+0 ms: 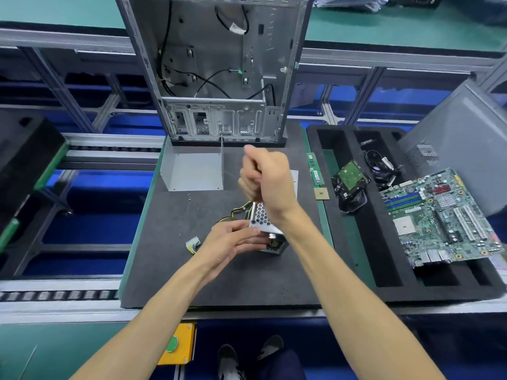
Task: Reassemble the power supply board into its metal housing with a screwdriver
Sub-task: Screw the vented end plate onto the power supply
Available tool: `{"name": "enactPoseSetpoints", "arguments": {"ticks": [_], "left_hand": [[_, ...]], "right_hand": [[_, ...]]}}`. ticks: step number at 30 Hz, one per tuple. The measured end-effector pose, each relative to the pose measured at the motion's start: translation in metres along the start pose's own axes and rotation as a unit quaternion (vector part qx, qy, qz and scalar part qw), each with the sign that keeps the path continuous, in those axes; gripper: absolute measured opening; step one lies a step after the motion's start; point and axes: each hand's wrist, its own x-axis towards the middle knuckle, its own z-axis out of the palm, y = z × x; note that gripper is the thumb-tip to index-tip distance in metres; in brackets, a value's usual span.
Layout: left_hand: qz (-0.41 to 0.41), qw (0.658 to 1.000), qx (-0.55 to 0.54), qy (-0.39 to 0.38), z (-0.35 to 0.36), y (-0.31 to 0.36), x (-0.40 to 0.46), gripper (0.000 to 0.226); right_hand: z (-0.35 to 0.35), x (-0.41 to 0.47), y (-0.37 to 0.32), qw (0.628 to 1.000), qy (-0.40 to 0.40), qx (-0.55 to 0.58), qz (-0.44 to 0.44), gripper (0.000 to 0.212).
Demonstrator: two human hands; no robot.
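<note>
While both hands, L & R, grip PSU housing, dark mat sits on conveyor bench.

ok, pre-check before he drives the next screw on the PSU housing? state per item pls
1. Housing steadied: ok, left hand grips its near end.
2. Driver held: right hand is fisted above the housing; the tool itself is hidden, cannot tell.
3. Bit seated in screw: cannot tell, hand covers it.
4. Spare screws within reach: ok, on the mat.
5. Cable bundle clear of the seam: cannot tell.
6. Cover plate out of the way: ok, lies apart behind.
</note>
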Motion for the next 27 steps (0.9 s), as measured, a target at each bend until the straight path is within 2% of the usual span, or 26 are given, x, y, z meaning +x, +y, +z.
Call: {"name": "enactPoseSetpoints", "arguments": {"ticks": [3,5,7,9,12,14,15,17,19,21,24,27], "left_hand": [[0.005,1.0,-0.004,0.004,-0.001,0.0,-0.001,0.024],[0.009,1.0,-0.005,-0.002,-0.001,0.0,-0.003,0.024],[0.01,1.0,-0.008,-0.004,0.0,0.0,-0.003,0.023],[0.003,1.0,-0.014,0.003,0.0,0.001,-0.002,0.024],[-0.004,1.0,-0.011,0.003,0.001,0.003,-0.002,0.013],[-0.008,1.0,-0.007,0.003,0.002,0.004,-0.002,0.01],[-0.01,1.0,-0.005,0.004,0.003,0.005,-0.001,0.01],[-0.013,1.0,0.006,0.005,0.004,0.006,0.0,0.014],[-0.015,1.0,0.008,0.001,0.002,0.006,-0.001,0.017],[-0.015,1.0,0.001,-0.002,-0.001,0.005,-0.004,0.021],[-0.013,1.0,0.0,-0.007,-0.004,0.003,-0.005,0.021],[-0.012,1.0,-0.002,-0.01,-0.003,0.005,-0.004,0.03]], "right_hand": [[0.016,-0.014,0.013,0.982,0.167,-0.018,-0.081,0.053],[0.024,-0.018,0.017,0.976,0.19,-0.048,-0.097,0.054],[0.025,-0.014,0.015,0.986,0.112,-0.098,-0.081,0.057],[0.019,-0.001,0.004,0.99,-0.057,-0.13,0.009,0.051],[0.006,0.019,-0.018,0.946,-0.264,-0.139,0.127,0.032],[-0.002,0.025,-0.024,0.921,-0.333,-0.126,0.158,0.034],[-0.004,0.026,-0.025,0.916,-0.343,-0.119,0.167,0.037],[-0.001,0.024,-0.022,0.93,-0.31,-0.115,0.163,0.041],[0.0,0.016,-0.011,0.966,-0.212,-0.095,0.115,0.04],[-0.004,0.004,-0.001,0.994,-0.089,-0.021,0.052,0.042],[-0.001,-0.01,0.009,0.997,0.058,0.029,-0.039,0.042],[0.019,-0.016,0.019,0.983,0.153,-0.032,-0.094,0.042]]}}
